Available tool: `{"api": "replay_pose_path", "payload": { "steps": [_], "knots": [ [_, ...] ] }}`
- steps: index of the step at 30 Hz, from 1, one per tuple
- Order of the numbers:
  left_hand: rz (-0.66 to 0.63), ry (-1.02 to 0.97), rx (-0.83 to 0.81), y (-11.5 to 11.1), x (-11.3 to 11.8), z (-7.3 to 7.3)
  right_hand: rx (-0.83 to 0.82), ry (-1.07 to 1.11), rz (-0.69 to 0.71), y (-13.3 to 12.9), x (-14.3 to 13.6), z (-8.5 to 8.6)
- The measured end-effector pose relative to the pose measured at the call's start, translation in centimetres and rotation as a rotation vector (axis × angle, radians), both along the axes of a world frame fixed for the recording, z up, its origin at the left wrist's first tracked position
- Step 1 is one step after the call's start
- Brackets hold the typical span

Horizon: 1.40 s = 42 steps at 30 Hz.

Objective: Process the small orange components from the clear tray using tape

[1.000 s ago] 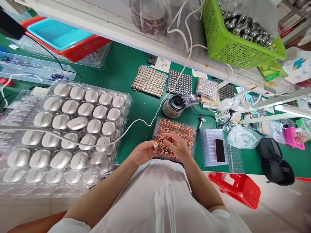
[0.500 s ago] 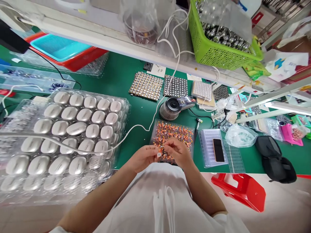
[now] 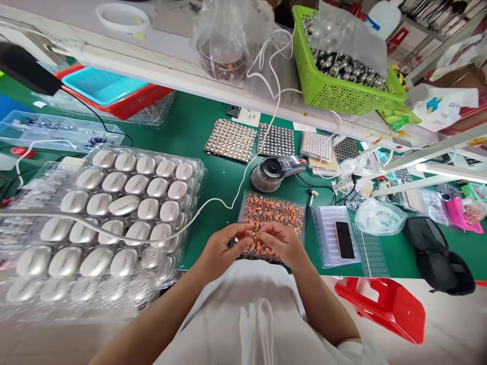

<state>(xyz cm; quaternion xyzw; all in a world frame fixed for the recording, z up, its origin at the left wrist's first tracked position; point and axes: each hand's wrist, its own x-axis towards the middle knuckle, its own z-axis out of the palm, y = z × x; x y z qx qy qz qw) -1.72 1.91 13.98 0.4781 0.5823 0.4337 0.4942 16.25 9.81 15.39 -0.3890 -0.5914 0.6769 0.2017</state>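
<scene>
Both my hands are over a clear tray (image 3: 300, 205) of small orange parts with yellow and dark bits (image 3: 274, 209). My left hand (image 3: 222, 252) is curled at the tray's left side, thumb and forefinger bent towards each other. A small pale spot shows among its fingers, too small to name. Facing it, my right hand (image 3: 284, 245) has thumb and forefinger pinched together just above the orange parts. Whatever sits in that pinch is too small to make out. The two sets of fingertips are close, with a narrow gap between them.
Stacked clear trays of silvery oval cases (image 3: 125, 205) lie left, crossed by a white cable (image 3: 213, 201). Behind my hands stands a round grey device (image 3: 267, 175). A phone (image 3: 344, 240) rests on plastic trays at right. A green basket (image 3: 342, 96) stands on the shelf overhead.
My left hand has drawn slightly left, away from the right fingertips. The white round piece seen at its fingertips no longer shows there. The whole view has shifted a little downwards.
</scene>
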Motion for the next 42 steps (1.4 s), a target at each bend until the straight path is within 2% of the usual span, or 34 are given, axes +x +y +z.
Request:
{"api": "replay_pose_path", "payload": {
  "steps": [4, 10, 16, 20, 23, 27, 29, 31, 34, 38, 40, 42],
  "knots": [
    [0.001, -0.166, 0.056, 0.8, 0.5, -0.1, -0.07, 0.027, -0.024, -0.1, -0.3, -0.1],
    [0.106, -0.154, 0.117, 1.1, 1.5, -0.3, -0.11, 0.051, -0.144, -0.1, -0.6, -0.6],
    [0.161, -0.263, 0.073, 1.1, 1.6, -0.3, -0.178, 0.141, -0.049, -0.3, 0.0, 0.7],
    [0.185, -0.396, 0.02, 1.2, 1.7, -0.3, -0.186, 0.161, -0.066, -0.6, 0.1, 1.2],
    [0.204, -0.442, -0.044, 1.3, 1.8, -0.3, -0.053, 0.128, -0.101, -0.7, 0.1, 0.9],
    [0.259, -0.426, -0.176, 1.7, 1.8, -0.3, 0.389, -0.003, -0.137, -0.9, 0.0, 0.1],
    [0.291, -0.4, -0.246, 2.1, 1.8, -0.4, 0.571, -0.047, -0.09, -0.9, 0.0, -0.5],
    [0.303, -0.372, -0.3, 2.4, 1.6, -0.8, 0.642, -0.08, -0.018, -0.3, 0.3, -1.3],
    [0.317, -0.325, -0.326, 2.8, 1.1, -1.9, 0.661, -0.192, -0.024, 2.5, 1.3, -3.0],
    [0.329, -0.273, -0.326, 3.0, 0.4, -3.4, 0.652, -0.558, -0.206, 9.9, 2.8, -5.3],
    [0.325, -0.26, -0.331, 3.0, 0.2, -3.7, 0.657, -0.643, -0.238, 13.8, 3.1, -6.1],
    [0.326, -0.26, -0.335, 3.0, -0.1, -4.0, 0.67, -0.699, -0.236, 16.5, 2.9, -6.8]
  ]
}}
